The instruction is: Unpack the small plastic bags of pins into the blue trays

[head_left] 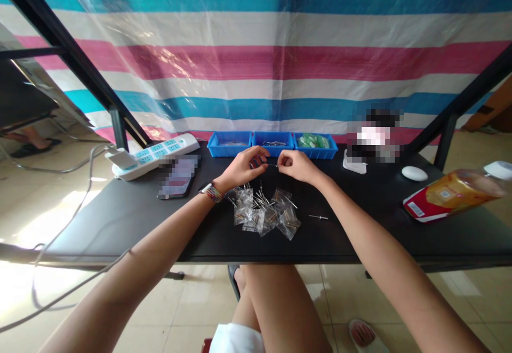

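Observation:
My left hand (245,167) and my right hand (296,166) meet over the black table (120,214), just in front of the blue bins. Both pinch a thin metal pin (273,165) that spans the gap between their fingertips. A woven band sits on my left wrist. Below the hands lies a heap of small clear plastic bags (262,211) filled with metal pins. One loose pin (318,217) rests on the table to the right of the heap.
Three blue bins (272,144) line the back edge; the right one holds green parts. A white power strip (154,154) and a phone (178,177) lie at left. A white puck (414,173) and a tipped drink bottle (452,193) lie at right.

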Demonstrator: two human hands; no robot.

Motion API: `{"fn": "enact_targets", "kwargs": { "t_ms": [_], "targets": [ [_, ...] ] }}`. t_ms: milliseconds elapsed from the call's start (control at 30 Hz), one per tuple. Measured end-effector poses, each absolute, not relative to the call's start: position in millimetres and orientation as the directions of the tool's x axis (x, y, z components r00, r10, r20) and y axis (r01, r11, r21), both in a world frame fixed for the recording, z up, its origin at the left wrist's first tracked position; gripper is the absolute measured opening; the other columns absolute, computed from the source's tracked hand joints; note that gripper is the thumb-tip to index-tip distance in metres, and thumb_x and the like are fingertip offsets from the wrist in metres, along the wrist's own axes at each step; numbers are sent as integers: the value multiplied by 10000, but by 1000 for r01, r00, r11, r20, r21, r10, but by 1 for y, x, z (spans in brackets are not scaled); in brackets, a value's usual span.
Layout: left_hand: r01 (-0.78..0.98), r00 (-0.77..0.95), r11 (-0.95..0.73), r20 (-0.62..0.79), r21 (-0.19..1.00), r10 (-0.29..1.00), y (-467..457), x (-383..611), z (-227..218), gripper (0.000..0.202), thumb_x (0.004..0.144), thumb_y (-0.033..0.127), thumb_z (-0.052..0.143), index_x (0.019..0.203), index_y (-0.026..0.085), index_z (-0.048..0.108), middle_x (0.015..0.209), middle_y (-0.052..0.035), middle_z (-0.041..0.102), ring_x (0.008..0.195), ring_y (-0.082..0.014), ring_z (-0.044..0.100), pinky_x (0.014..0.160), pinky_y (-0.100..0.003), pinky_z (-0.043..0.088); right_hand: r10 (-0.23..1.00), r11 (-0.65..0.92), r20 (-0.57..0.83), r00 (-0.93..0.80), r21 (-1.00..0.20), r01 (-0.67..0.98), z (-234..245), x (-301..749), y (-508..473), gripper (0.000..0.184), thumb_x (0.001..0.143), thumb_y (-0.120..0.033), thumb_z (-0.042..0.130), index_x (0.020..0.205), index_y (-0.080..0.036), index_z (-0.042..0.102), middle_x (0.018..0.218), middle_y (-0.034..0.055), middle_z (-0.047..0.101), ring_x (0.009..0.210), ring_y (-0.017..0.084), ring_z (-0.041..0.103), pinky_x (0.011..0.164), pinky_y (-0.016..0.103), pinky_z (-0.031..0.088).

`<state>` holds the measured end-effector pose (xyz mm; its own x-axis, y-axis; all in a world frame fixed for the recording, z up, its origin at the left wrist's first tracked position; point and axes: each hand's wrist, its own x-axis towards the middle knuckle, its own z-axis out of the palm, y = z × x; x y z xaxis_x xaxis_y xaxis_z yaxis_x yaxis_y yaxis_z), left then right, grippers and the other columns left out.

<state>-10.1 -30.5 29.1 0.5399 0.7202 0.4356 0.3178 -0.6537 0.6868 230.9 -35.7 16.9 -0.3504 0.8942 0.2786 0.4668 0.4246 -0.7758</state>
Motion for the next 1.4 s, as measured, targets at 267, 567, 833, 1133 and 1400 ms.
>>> {"fn": "enact_targets", "kwargs": {
  "t_ms": [267,567,833,1133,1400],
  "targets": [
    [359,462,-656,485,664,743,-25,-8,25,251,973,429,655,965,185,711,905,-50,739,806,-178,663,721,-280,499,952,247,236,-193,-968,33,18,216,-35,299,722,-389,833,886,-206,663,788,1,707,587,132,643,508,242,525],
    [390,406,-597,451,701,795,-28,-9,29,481,1027,574,567,751,185,626,698,-21,644,657,-157,559,628,-283,425,959,229,225,-170,-973,6,18,209,-41,415,757,-553,861,854,-183,701,814,33,734,570,125,669,464,221,556],
    [337,437,-621,467,708,769,-26,-10,26,338,1010,507,625,909,188,674,781,-22,673,727,-170,613,676,-281,462,972,175,171,-159,-985,9,18,209,-41,469,778,-623,831,861,-189,673,830,38,745,564,119,673,468,212,568],
    [370,443,-603,436,707,783,-24,-10,26,451,1034,550,571,775,187,641,712,-16,644,649,-151,553,628,-279,429,979,171,178,-102,-982,-81,23,205,-46,385,691,-438,880,888,-204,646,805,-29,659,577,106,646,506,239,605],
    [405,423,-588,427,700,799,-27,-11,30,492,1044,568,542,737,189,605,679,-6,626,634,-146,535,623,-281,400,952,154,138,-272,-987,40,31,212,-50,331,702,-409,888,781,-183,659,694,-18,658,531,109,623,457,210,553]
  ]
}}
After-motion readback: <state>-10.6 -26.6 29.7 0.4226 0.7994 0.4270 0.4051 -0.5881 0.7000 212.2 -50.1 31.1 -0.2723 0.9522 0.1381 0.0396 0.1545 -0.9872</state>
